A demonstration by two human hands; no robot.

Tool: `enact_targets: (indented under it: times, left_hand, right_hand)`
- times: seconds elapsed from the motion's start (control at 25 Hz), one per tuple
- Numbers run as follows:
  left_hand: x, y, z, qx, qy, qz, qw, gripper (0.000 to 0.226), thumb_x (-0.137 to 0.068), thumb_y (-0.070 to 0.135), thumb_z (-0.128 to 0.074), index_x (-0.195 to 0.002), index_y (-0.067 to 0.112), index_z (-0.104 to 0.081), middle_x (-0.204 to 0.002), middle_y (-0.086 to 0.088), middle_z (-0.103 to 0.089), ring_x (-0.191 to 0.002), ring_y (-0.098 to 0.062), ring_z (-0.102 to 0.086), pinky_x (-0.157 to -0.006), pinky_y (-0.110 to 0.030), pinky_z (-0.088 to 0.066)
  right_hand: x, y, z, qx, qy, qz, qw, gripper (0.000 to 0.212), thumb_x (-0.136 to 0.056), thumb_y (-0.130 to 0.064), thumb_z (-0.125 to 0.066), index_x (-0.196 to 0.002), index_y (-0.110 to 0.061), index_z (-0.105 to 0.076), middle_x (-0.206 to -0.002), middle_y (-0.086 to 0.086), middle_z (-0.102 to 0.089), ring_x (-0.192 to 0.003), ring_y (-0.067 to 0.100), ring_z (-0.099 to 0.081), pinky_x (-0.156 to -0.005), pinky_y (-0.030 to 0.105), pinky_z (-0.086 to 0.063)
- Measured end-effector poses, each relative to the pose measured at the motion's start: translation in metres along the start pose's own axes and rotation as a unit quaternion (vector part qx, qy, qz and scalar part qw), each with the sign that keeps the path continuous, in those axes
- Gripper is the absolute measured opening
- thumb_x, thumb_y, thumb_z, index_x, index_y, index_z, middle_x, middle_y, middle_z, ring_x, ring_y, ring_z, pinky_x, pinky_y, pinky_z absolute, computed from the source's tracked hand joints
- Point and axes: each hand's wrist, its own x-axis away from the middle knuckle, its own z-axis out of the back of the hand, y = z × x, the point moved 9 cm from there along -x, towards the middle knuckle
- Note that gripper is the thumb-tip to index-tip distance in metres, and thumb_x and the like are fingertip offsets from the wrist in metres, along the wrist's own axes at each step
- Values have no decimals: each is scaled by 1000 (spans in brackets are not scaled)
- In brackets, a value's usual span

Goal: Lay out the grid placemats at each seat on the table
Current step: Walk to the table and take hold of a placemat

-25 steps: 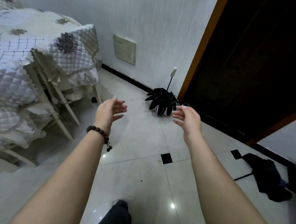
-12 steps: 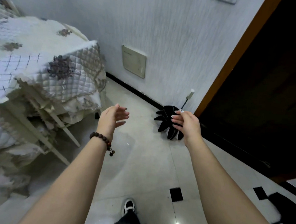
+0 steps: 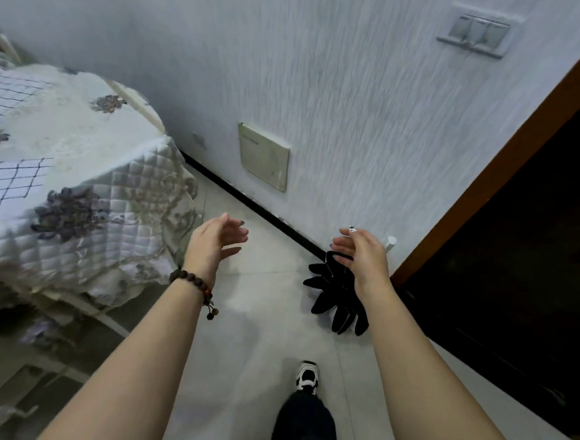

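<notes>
A table point(image 3: 80, 157) under a quilted white cloth with grey flower prints stands at the left. Two white placemats with dark grid lines lie on it: one point(image 3: 6, 182) near its front edge, another point(image 3: 5, 97) further back at the frame's left edge. My left hand point(image 3: 216, 242), with a bead bracelet on the wrist, is held out over the floor just right of the table corner, fingers apart and empty. My right hand point(image 3: 361, 255) hovers level with it, fingers loosely curled, holding nothing.
A folded black umbrella point(image 3: 335, 291) leans on the floor by the white wall, below my right hand. A dark doorway with a brown frame point(image 3: 513, 149) is at the right. Chair legs point(image 3: 109, 324) show under the cloth. My shoe point(image 3: 308, 375) is on the pale tiles.
The view has swung up and to the left as I step forward; the table and wall are closer. Both hands stay raised and empty, held the same way.
</notes>
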Motion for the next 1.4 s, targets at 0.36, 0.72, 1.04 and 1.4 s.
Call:
enact_targets:
  times: [0.36,0.72,1.04,1.4]
  left_hand:
    - [-175,43,-50,33,84,-28,996,32,-97,30,-41,-86,10,-63,-87,-10,-69,-80,-20,-66,-70,-30,-50]
    - [-292,82,-13,83,179,-34,980,32,-97,31,-42,-81,14,-63,-81,-6,-69,-76,-16,-66,-66,-26,-49]
    - [-431,120,44,109,223,-44,968,32,-97,30,-41,-80,15,-63,-68,2,-72,-72,-13,-67,-63,-25,-48]
    - [-549,197,124,97,265,-78,956,30,-98,27,-38,-86,11,-61,-87,-12,-68,-79,-19,-65,-67,-28,-47]
  right_hand:
    - [-213,-73,-69,30,-83,18,996,19,-92,-16,-46,-91,-10,-64,-81,9,-65,-79,23,-65,-76,35,-52]
    - [-339,-107,-199,40,-176,2,984,18,-92,-15,-49,-83,-13,-64,-78,8,-65,-77,22,-63,-73,34,-51]
    - [-449,-114,-346,58,-223,-1,973,19,-92,-13,-46,-83,-12,-63,-77,9,-65,-71,19,-64,-68,31,-49]
    - [-528,-155,-508,57,-264,6,963,18,-92,-13,-47,-86,-10,-63,-74,6,-65,-69,17,-63,-65,28,-48]
